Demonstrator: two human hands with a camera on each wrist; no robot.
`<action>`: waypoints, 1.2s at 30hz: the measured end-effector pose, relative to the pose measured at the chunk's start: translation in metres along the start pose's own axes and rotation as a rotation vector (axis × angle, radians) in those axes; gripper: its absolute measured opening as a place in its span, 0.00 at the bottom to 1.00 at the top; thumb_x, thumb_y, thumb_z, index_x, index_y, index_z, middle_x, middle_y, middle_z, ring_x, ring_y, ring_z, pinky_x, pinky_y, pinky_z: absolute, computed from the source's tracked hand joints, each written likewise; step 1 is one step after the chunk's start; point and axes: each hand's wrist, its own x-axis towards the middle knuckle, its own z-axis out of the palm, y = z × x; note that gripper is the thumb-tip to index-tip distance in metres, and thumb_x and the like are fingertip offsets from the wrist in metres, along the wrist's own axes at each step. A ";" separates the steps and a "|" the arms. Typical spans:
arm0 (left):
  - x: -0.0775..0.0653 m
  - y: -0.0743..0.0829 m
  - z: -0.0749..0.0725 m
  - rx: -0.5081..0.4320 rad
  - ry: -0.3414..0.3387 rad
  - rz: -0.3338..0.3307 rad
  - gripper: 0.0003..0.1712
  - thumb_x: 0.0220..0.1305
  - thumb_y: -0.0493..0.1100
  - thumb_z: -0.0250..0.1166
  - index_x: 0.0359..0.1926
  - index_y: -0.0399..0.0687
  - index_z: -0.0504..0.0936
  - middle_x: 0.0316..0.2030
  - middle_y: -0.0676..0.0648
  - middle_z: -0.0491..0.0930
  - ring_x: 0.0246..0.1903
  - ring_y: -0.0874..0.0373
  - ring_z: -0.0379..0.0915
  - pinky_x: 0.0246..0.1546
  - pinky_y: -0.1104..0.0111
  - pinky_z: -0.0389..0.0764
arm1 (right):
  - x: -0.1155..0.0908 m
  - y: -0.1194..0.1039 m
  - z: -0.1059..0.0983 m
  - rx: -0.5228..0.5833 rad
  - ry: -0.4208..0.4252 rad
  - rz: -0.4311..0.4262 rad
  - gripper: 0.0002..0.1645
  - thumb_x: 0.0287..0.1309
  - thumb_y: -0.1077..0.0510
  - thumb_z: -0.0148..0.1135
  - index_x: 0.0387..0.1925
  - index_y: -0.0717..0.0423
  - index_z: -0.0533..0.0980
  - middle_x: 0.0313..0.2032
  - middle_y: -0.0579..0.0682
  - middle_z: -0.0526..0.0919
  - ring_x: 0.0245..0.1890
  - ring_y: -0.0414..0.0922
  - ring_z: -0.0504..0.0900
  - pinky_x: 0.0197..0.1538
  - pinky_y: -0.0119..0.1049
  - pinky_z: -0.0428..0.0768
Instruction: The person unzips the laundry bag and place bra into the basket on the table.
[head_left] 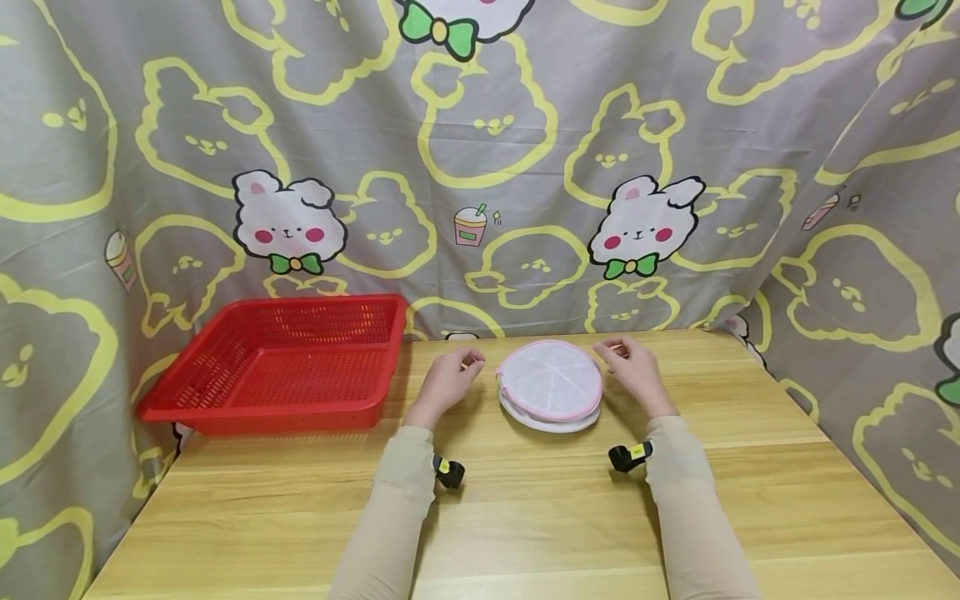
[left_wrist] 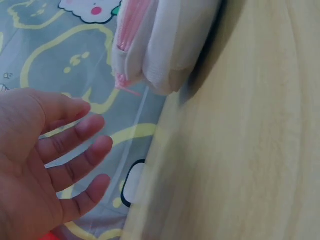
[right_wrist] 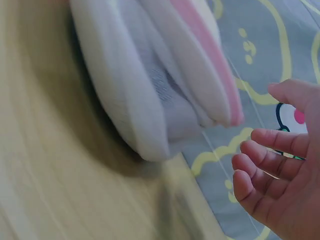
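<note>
White bag (head_left: pixel 551 379): near the table's (head_left: pixel 540 525) back edge
Your left hand (head_left: pixel 448 379): beside it, fingers apart
Your right hand (head_left: pixel 633 368): the same
Red basket (head_left: pixel 288 421): back left corner

Wooden table (head_left: pixel 540 521), red basket (head_left: pixel 292 419) at left, white bag (head_left: pixel 551 382) with pink trim

Both hands (head_left: pixel 448 379) (head_left: pixel 632 371) hover apart (fingers (left_wrist: pixel 82 161) loosely bent).
</note>
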 end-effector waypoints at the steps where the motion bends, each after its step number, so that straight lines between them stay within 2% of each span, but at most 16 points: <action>1: 0.000 0.001 -0.001 -0.008 0.005 0.003 0.10 0.70 0.46 0.59 0.45 0.48 0.83 0.38 0.49 0.84 0.36 0.56 0.77 0.41 0.63 0.77 | 0.000 0.000 -0.002 0.011 0.001 -0.001 0.31 0.65 0.37 0.55 0.52 0.60 0.74 0.39 0.59 0.80 0.39 0.57 0.82 0.36 0.31 0.76; 7: 0.000 0.009 -0.008 -0.054 0.062 0.081 0.09 0.69 0.45 0.60 0.44 0.48 0.83 0.39 0.48 0.84 0.38 0.55 0.78 0.44 0.62 0.79 | 0.001 0.004 -0.011 0.083 -0.027 -0.010 0.34 0.66 0.38 0.54 0.57 0.61 0.71 0.46 0.66 0.78 0.42 0.56 0.80 0.41 0.38 0.82; 10: 0.000 0.013 -0.010 -0.085 0.088 0.100 0.09 0.69 0.45 0.60 0.45 0.48 0.83 0.40 0.48 0.84 0.40 0.54 0.78 0.43 0.62 0.78 | 0.001 0.005 -0.017 0.131 -0.057 -0.018 0.36 0.66 0.38 0.54 0.61 0.62 0.69 0.49 0.65 0.77 0.41 0.48 0.79 0.43 0.40 0.83; 15: -0.004 0.022 -0.013 -0.170 0.120 0.119 0.10 0.68 0.44 0.62 0.46 0.44 0.82 0.42 0.46 0.82 0.44 0.53 0.76 0.42 0.63 0.76 | 0.000 0.008 -0.028 0.221 -0.098 -0.017 0.36 0.68 0.41 0.53 0.64 0.63 0.64 0.49 0.58 0.76 0.40 0.38 0.78 0.45 0.37 0.83; 20: -0.007 0.034 -0.013 -0.212 0.141 0.191 0.12 0.67 0.45 0.62 0.47 0.43 0.82 0.46 0.45 0.81 0.47 0.52 0.74 0.45 0.56 0.77 | -0.004 0.013 -0.038 0.339 -0.120 0.015 0.36 0.68 0.42 0.53 0.67 0.60 0.61 0.48 0.44 0.74 0.44 0.36 0.76 0.50 0.37 0.81; 24: -0.008 0.042 -0.011 -0.224 0.134 0.217 0.15 0.67 0.46 0.63 0.49 0.43 0.81 0.49 0.43 0.80 0.51 0.49 0.73 0.50 0.49 0.77 | -0.006 0.015 -0.042 0.392 -0.130 0.001 0.35 0.69 0.43 0.53 0.68 0.57 0.60 0.50 0.43 0.72 0.45 0.33 0.76 0.50 0.33 0.81; 29: -0.009 0.049 -0.007 -0.198 0.097 0.223 0.16 0.68 0.46 0.62 0.52 0.43 0.80 0.52 0.44 0.80 0.56 0.49 0.73 0.57 0.54 0.74 | -0.010 0.017 -0.043 0.372 -0.170 -0.038 0.35 0.69 0.47 0.54 0.68 0.61 0.59 0.47 0.42 0.72 0.45 0.29 0.75 0.51 0.33 0.81; 31: -0.009 0.050 -0.005 -0.187 0.086 0.231 0.17 0.68 0.47 0.62 0.53 0.44 0.80 0.53 0.44 0.80 0.58 0.49 0.72 0.61 0.56 0.72 | -0.011 0.019 -0.042 0.351 -0.194 -0.058 0.34 0.70 0.50 0.54 0.68 0.64 0.59 0.49 0.46 0.72 0.44 0.27 0.75 0.52 0.34 0.81; 33: -0.009 0.052 -0.003 -0.180 0.076 0.239 0.19 0.68 0.48 0.62 0.55 0.44 0.79 0.55 0.45 0.79 0.59 0.50 0.72 0.63 0.56 0.71 | -0.012 0.021 -0.038 0.315 -0.218 -0.090 0.33 0.70 0.53 0.54 0.68 0.67 0.58 0.52 0.55 0.73 0.44 0.26 0.74 0.52 0.34 0.81; 36: -0.009 0.054 -0.002 -0.169 0.065 0.261 0.21 0.68 0.49 0.62 0.57 0.45 0.78 0.57 0.46 0.79 0.62 0.51 0.70 0.65 0.55 0.69 | -0.013 0.026 -0.031 0.289 -0.256 -0.102 0.32 0.70 0.57 0.53 0.68 0.68 0.58 0.57 0.68 0.68 0.45 0.29 0.74 0.52 0.36 0.80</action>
